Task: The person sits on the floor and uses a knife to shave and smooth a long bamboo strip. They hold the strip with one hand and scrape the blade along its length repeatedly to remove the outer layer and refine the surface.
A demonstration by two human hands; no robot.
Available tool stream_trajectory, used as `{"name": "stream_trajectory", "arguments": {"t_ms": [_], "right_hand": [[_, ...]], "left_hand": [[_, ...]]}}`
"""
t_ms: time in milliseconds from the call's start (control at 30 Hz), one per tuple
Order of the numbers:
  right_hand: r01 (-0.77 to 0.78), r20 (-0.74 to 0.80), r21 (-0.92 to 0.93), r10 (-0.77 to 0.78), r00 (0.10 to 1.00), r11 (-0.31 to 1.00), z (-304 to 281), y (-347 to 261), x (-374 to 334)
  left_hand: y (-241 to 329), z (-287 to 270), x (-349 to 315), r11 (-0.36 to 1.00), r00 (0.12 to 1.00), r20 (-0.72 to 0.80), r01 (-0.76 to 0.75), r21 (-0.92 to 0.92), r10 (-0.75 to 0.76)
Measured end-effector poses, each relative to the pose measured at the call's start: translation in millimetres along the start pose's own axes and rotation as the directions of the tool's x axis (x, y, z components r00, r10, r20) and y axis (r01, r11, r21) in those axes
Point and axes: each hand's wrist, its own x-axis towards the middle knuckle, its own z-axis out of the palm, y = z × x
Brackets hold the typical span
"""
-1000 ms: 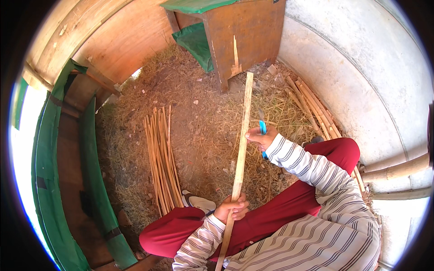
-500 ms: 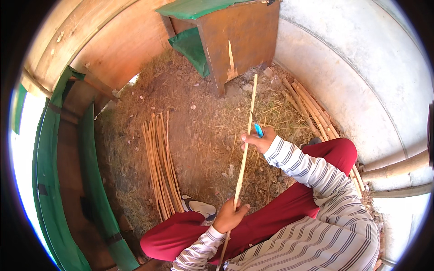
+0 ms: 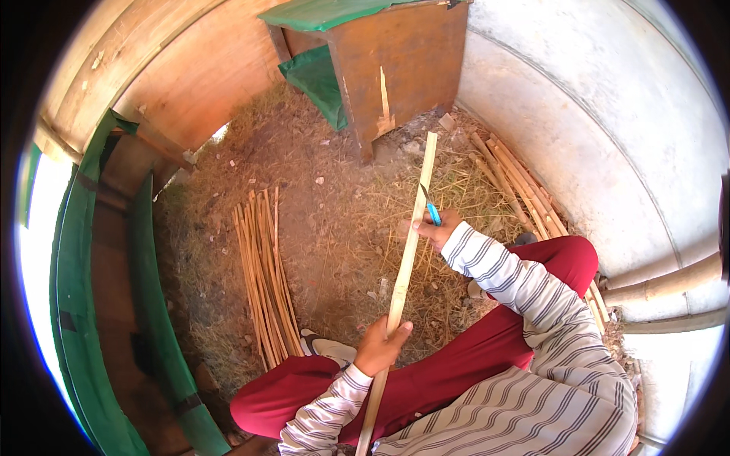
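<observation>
Head view: strip (image 3: 406, 273), turned from edge-on, presents its broad face to the knife (image 3: 434, 215). Left hand (image 3: 376, 348) clasps strip, fingers wrapped; right hand (image 3: 446, 229) grips knife.

A wooden stand (image 3: 414, 64), its side splintered, rises under a green sheet (image 3: 327, 14), flanked by a pale wall (image 3: 570, 91) on its right and plywood (image 3: 205, 68) on its left; straw-littered ground (image 3: 315, 209) spreads before it, a green-covered bench (image 3: 74, 266) farther left.
</observation>
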Motion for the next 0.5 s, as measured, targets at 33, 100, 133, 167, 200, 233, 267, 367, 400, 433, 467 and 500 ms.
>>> {"name": "stream_trajectory", "arguments": {"t_ms": [33,100,133,167,200,233,267,367,400,433,467,500], "right_hand": [[0.081,-0.017,-0.077,-0.082,0.996,0.994,-1.5,11.2,6.4],[0.189,-0.018,-0.205,-0.197,0.980,0.960,-0.3,14.3,3.6],[0.217,-0.015,-0.256,-0.228,0.973,0.942,-4.3,15.4,-1.4],[0.248,-0.006,-0.304,-0.263,0.965,0.920,-4.8,10.1,-9.1],[0.215,0.013,-0.411,-0.231,0.973,0.886,-6.6,0.5,-21.5],[0.185,0.031,-0.510,-0.197,0.980,0.840,-7.2,-12.1,-37.3],[0.157,0.046,-0.602,-0.162,0.986,0.783,-4.8,-21.3,-49.8],[0.233,0.139,-0.804,-0.208,0.968,0.548,6.8,-31.1,-72.8],[0.221,0.104,-0.817,-0.240,0.965,0.533,5.1,-21.4,-69.7],[0.210,0.072,-0.830,-0.273,0.959,0.517,3.9,-4.2,-58.9],[0.206,0.050,-0.840,-0.306,0.951,0.502,7.0,4.8,-51.0],[0.124,0.005,-0.876,-0.249,0.968,0.466,11.3,10.6,-42.0]], "left_hand": [[0.4,3.1,0.4,1.000,1.000,-0.018,-0.020,-0.015,0.020],[0.2,6.2,-0.2,0.994,0.999,-0.054,-0.001,-0.112,-0.005],[-0.4,7.9,0.3,0.980,0.997,-0.061,0.034,-0.195,-0.047],[-1.5,6.6,0.1,0.959,0.994,-0.070,0.067,-0.274,-0.089],[-2.1,4.7,-1.1,0.940,0.992,-0.050,0.094,-0.327,-0.116],[-2.4,2.0,-4.4,0.918,0.989,-0.031,0.122,-0.377,-0.145],[-3.6,-0.5,-7.3,0.893,0.985,-0.012,0.151,-0.424,-0.173],[-9.6,-1.7,-10.7,0.871,0.978,-0.045,0.160,-0.464,-0.203],[-10.3,0.1,-7.2,0.873,0.979,-0.038,0.163,-0.459,-0.203],[-10.9,0.4,-3.0,0.875,0.979,-0.033,0.165,-0.455,-0.202],[-11.3,0.6,-1.0,0.876,0.978,-0.036,0.169,-0.452,-0.207],[-9.6,1.6,0.9,0.875,0.974,-0.032,0.187,-0.447,-0.224]]}}
